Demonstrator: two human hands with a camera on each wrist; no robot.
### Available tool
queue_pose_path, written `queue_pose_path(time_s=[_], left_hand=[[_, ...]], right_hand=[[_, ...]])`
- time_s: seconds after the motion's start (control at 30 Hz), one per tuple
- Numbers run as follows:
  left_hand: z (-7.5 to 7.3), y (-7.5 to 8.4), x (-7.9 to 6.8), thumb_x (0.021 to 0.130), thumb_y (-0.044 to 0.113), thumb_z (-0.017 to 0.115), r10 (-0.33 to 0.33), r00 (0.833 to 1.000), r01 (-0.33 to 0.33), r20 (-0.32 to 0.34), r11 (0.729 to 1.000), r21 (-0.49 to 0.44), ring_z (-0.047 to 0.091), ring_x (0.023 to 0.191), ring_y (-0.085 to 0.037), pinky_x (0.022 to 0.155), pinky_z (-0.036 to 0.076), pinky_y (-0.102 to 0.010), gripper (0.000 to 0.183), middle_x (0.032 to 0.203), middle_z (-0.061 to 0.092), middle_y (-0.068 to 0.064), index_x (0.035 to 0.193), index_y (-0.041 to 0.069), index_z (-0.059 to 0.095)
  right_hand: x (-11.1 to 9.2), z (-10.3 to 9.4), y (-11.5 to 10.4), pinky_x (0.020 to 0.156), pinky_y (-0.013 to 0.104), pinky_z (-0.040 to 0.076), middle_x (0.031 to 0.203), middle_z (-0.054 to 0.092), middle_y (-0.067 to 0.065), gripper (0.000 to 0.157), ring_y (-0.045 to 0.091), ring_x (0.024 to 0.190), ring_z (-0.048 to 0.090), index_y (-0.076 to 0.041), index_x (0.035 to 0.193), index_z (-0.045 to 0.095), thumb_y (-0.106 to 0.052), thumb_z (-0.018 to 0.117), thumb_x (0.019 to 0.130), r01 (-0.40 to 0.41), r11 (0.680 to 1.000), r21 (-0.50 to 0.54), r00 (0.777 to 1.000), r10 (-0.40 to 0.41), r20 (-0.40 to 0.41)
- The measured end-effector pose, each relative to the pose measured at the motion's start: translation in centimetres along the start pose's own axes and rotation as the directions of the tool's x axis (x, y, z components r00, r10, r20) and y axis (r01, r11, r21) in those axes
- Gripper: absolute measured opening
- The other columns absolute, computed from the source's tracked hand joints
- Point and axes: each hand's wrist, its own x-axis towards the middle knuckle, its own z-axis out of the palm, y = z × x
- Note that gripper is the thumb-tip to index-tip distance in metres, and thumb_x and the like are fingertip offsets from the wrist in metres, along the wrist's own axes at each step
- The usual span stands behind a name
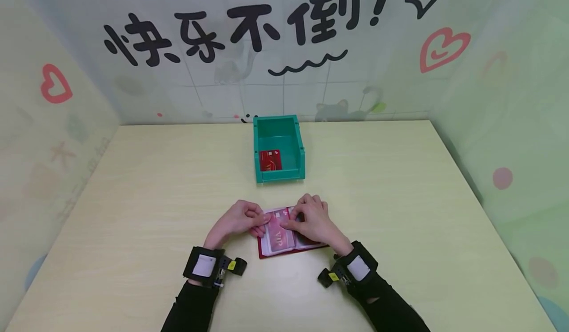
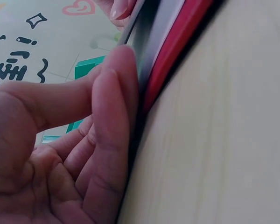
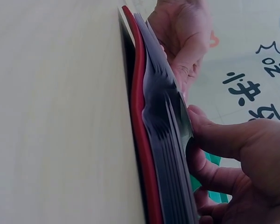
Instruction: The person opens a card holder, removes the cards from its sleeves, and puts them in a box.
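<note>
A small card holder book with a red cover lies spread on the table, its clear sleeve pages fanned along the edge in the right wrist view. On its left page a pink card marked VIP shows in a sleeve. My left hand pinches that page's left edge between thumb and fingers. Across the page, near the fold, my right hand pinches at the sleeve with thumb and index finger. Its fingers hide part of the right page. Whether the right fingertips touch the card itself, I cannot tell.
Beyond the hands stands a teal open bin with a red VIP card inside. The pale wooden table meets printed fabric walls at the back and sides. Each wrist wears a black camera strap.
</note>
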Motion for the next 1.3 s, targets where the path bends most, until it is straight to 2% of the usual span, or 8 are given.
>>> queue_pose_path(time_s=[0.17, 0.4, 0.57, 0.73, 0.97, 1.17, 1.3], left_hand=[[-0.1, -0.2, -0.1, 0.099, 0.012, 0.063, 0.029, 0.999, -0.029, 0.019, 1.000, -0.002, 0.069, 0.064, -0.010, 0.065, 0.061, -0.026, 0.020, 0.074, 0.073, -0.005, 0.097, -0.008, 0.063], [-0.1, -0.4, -0.1, 0.098, 0.015, 0.065, 0.042, 0.999, -0.042, 0.011, 0.999, 0.005, 0.069, 0.064, -0.010, 0.067, 0.061, -0.025, 0.021, 0.076, 0.073, -0.004, 0.099, -0.006, 0.064], [-0.1, -0.3, -0.1, 0.098, 0.017, 0.065, 0.041, 0.999, -0.041, 0.009, 0.999, 0.007, 0.069, 0.065, -0.011, 0.068, 0.061, -0.026, 0.023, 0.077, 0.073, -0.005, 0.101, -0.006, 0.065], [-0.2, -0.4, 0.1, 0.098, 0.019, 0.065, 0.038, 0.999, -0.038, 0.007, 0.999, 0.016, 0.071, 0.066, -0.011, 0.069, 0.061, -0.027, 0.024, 0.079, 0.074, -0.007, 0.102, -0.005, 0.066], [-0.2, -0.4, 0.1, 0.098, 0.018, 0.065, 0.034, 0.999, -0.034, 0.010, 0.999, 0.006, 0.070, 0.066, -0.011, 0.069, 0.061, -0.026, 0.023, 0.078, 0.074, -0.007, 0.099, -0.005, 0.065], [-0.2, -0.5, 0.1, 0.099, 0.016, 0.064, 0.028, 1.000, -0.028, 0.013, 1.000, 0.000, 0.070, 0.065, -0.011, 0.068, 0.061, -0.026, 0.022, 0.076, 0.074, -0.006, 0.099, -0.005, 0.065], [-0.2, -0.5, 0.1, 0.099, 0.016, 0.063, 0.029, 0.999, -0.029, 0.018, 1.000, -0.009, 0.070, 0.065, -0.012, 0.068, 0.061, -0.027, 0.022, 0.076, 0.074, -0.006, 0.099, -0.006, 0.065]], right_hand=[[0.0, -0.4, 0.4, 0.091, 0.044, 0.030, 0.097, 0.052, 0.006, 0.026, 0.023, 0.103, 0.043, -0.013, 0.074, 0.067, -0.032, 0.081, 0.084, 0.001, 1.000, 0.026, 1.000, -0.001, 0.009], [0.0, -1.3, 1.5, 0.081, 0.033, 0.039, 0.101, 0.054, 0.006, 0.025, 0.020, 0.104, 0.045, -0.012, 0.075, 0.066, -0.030, 0.080, 0.085, -0.009, 0.997, 0.072, 1.000, 0.007, 0.028], [0.0, -1.8, 2.4, 0.080, 0.030, 0.043, 0.104, 0.054, 0.008, 0.022, 0.022, 0.108, 0.044, -0.010, 0.077, 0.066, -0.026, 0.077, 0.088, -0.021, 0.985, 0.172, 0.997, 0.008, 0.073], [0.3, -2.6, 3.2, 0.080, 0.028, 0.048, 0.107, 0.056, 0.011, 0.021, 0.024, 0.109, 0.048, -0.006, 0.082, 0.067, -0.024, 0.073, 0.091, -0.032, 0.957, 0.288, 0.990, -0.009, 0.142], [0.7, -4.6, 3.6, 0.070, 0.026, 0.048, 0.096, 0.066, 0.010, 0.022, 0.018, 0.089, 0.056, -0.007, 0.085, 0.062, -0.026, 0.065, 0.096, -0.045, 0.949, 0.312, 0.981, -0.016, 0.191], [2.1, -5.8, 2.8, 0.067, 0.025, 0.048, 0.090, 0.072, 0.011, 0.026, 0.016, 0.076, 0.059, -0.004, 0.090, 0.064, -0.028, 0.062, 0.100, -0.008, 0.954, 0.301, 0.986, -0.043, 0.163], [3.3, -6.3, 1.7, 0.058, 0.023, 0.047, 0.086, 0.074, 0.011, 0.025, 0.015, 0.066, 0.060, -0.003, 0.093, 0.063, -0.027, 0.062, 0.100, -0.006, 0.952, 0.306, 0.993, -0.030, 0.114]])
